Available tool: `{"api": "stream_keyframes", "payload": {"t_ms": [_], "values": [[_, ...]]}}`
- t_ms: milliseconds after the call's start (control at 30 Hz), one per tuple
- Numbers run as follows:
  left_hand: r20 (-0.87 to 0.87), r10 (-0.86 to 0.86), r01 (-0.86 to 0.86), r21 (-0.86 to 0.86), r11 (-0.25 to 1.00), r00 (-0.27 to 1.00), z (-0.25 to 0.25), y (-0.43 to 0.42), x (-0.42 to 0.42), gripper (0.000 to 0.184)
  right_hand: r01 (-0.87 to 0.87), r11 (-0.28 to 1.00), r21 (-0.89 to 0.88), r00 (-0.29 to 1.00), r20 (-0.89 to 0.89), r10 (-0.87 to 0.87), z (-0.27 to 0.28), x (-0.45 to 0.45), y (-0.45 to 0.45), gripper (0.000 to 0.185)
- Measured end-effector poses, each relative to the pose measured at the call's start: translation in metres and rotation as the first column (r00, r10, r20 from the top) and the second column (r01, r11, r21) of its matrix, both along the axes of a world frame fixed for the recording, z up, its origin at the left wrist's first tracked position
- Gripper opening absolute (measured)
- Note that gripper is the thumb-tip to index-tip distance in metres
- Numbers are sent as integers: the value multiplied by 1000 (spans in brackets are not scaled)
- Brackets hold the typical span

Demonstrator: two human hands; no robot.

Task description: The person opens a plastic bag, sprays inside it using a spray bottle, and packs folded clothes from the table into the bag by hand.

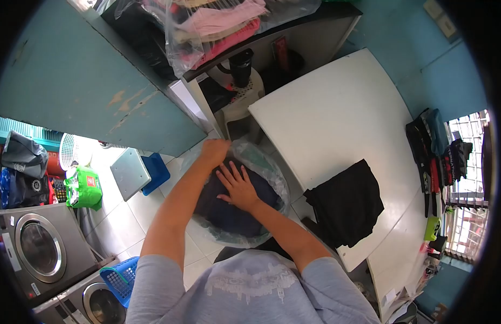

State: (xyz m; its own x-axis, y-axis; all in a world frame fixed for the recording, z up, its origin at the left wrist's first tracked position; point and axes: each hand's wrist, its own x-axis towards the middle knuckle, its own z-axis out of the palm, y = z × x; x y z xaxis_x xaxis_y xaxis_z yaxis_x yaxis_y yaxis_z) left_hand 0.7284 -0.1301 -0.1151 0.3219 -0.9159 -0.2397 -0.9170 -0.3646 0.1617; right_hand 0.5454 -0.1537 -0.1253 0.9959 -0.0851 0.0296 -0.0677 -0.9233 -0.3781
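A clear plastic bag (280, 186) stands wide-mouthed in front of me, with dark folded clothes (247, 218) inside it. My left hand (215, 152) is closed at the far rim of the bag, apparently gripping the plastic; its fingertips are hidden. Fingers spread, my right hand (238, 189) lies flat on top of the dark clothes. To the right of the bag, a folded black garment (347, 202) rests on the near edge of the white table (337, 108).
Clothes in plastic (218, 27) lie on a shelf at the top. Washing machines (42, 245) and a blue basket (120, 278) are at lower left. A step stool (130, 173) stands on the tiles. Clothes (436, 151) hang by the window at right.
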Motion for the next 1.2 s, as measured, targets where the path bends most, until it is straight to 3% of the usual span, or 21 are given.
{"api": "stream_keyframes", "payload": {"t_ms": [233,300,433,500,533,633,733,800,833,933,1000,1067,1100,1200], "values": [[-5,-143,141,-159,977,990,48,26,-19,15,17,993,116,993,-116,-4,-39,6,8,74],[10,-63,64,-178,982,998,44,32,-11,16,52,987,155,991,-130,-32,-38,20,11,73],[39,61,-53,-190,980,997,46,40,-10,22,-37,997,67,998,-43,40,-15,11,26,68],[-53,147,-157,-320,934,988,72,46,-11,30,-130,990,63,991,43,127,6,-5,30,62],[-99,176,-201,-383,902,979,80,46,-11,34,-170,982,81,985,0,171,6,-6,32,59],[-202,119,-151,-153,977,972,63,65,28,47,-236,964,124,968,-60,244,2,-12,40,52],[-498,412,-486,-22,874,763,100,59,50,47,-183,969,167,983,62,175,-6,-3,40,47],[-471,281,-463,-334,821,836,123,53,38,44,-135,954,269,984,153,96,-9,-1,32,45],[-442,224,-440,-481,758,868,129,51,32,42,-54,972,227,977,214,4,7,-5,21,43],[-187,189,-265,-621,738,964,135,55,6,41,253,956,151,859,419,-293,56,-26,-18,41],[9,9,-2,-602,798,1000,109,71,-22,44,523,844,-116,761,510,-401,84,-32,-46,27],[144,-162,210,-446,870,976,86,84,-40,47,518,850,-91,855,95,-511,51,-49,-80,16],[200,-255,312,-353,882,946,77,89,-44,49,522,850,-73,841,-125,-527,39,-53,-92,12],[137,2,14,-112,994,991,62,115,-32,53,615,780,116,770,128,-626,67,-57,-111,10]]}}
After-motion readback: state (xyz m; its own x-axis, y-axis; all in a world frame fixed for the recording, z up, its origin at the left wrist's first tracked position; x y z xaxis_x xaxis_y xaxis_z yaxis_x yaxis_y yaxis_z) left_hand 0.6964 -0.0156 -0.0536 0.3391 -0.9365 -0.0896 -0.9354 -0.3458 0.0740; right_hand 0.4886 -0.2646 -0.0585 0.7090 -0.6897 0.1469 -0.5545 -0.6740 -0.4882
